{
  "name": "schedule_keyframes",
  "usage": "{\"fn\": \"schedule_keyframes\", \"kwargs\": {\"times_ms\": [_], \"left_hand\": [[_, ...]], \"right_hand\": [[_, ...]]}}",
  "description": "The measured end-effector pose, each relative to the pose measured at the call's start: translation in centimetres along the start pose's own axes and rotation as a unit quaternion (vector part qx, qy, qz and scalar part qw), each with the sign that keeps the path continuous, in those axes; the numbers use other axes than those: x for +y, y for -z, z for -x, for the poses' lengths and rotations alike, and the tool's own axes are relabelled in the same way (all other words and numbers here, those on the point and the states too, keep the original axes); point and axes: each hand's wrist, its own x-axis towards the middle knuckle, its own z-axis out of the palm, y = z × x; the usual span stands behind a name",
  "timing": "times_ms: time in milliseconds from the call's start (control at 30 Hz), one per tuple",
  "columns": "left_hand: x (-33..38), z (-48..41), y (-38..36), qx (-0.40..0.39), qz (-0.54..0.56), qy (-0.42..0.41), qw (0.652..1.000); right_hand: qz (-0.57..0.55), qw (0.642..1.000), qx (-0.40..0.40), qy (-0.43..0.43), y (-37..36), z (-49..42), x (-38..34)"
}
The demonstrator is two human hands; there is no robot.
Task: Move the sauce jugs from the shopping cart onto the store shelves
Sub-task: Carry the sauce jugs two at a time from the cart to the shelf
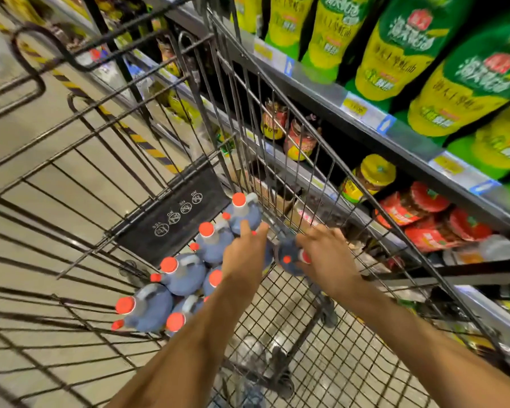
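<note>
Grey metal store shelves (321,92) run along the right, their sloped front edges carrying yellow and blue price tags (355,108). Beside them stands the shopping cart (301,316), a basket of thin dark wire with long bars on its walls and a fine square mesh for its bottom. Under and to the left of it, the floor (42,122) is pale beige tile, glossy, crossed by a strip of yellow-and-black hazard tape (147,145). The top shelf holds tall, soft-looking green and yellow pouches (401,48) with shiny printed fronts. The sauce jugs (186,275) lie in a cluster on the left side of the cart bottom: rounded, dark blue-grey plastic bodies with clear loop handles and bright red caps. A flat black plastic flap (174,213) with white round icons hangs at the far end of the basket. Lower shelves carry squat jars (424,213) with red lids and one jar with a yellow lid (371,175). The right hand (327,254) has its fingers curled round the top of one jug (289,266), just clear of the rest. The left hand (243,254) reaches with fairly straight fingers, tips against the farthest jug (245,213).
</note>
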Motion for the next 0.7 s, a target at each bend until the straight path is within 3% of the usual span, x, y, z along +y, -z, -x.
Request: {"fn": "schedule_keyframes", "kwargs": {"times_ms": [267, 367, 433, 567, 633, 700], "left_hand": [[-0.5, 0.5, 0.0, -0.029, 0.058, -0.030, 0.997], [0.9, 1.4, -0.5, 0.013, 0.092, -0.084, 0.992], [1.6, 1.7, -1.4, 0.033, 0.123, -0.087, 0.988], [1.8, 3.4, -4.0, 0.150, 0.308, -0.030, 0.939], [2.2, 4.2, -5.2, 0.187, 0.425, 0.004, 0.886], [2.7, 4.3, -6.0, 0.222, 0.449, 0.027, 0.865]], "right_hand": [[-0.243, 0.968, 0.037, -0.055, -3.7, 4.8, 2.2], [-0.352, 0.931, 0.038, -0.093, -6.3, 5.7, 2.8], [-0.462, 0.874, 0.027, -0.148, -7.4, 6.1, 3.0], [-0.584, 0.795, 0.041, -0.157, -9.5, 6.5, 3.7], [-0.563, 0.808, 0.040, -0.166, -10.5, 7.1, 3.8], [-0.512, 0.835, 0.017, -0.200, -11.7, 7.5, 3.4]]}}
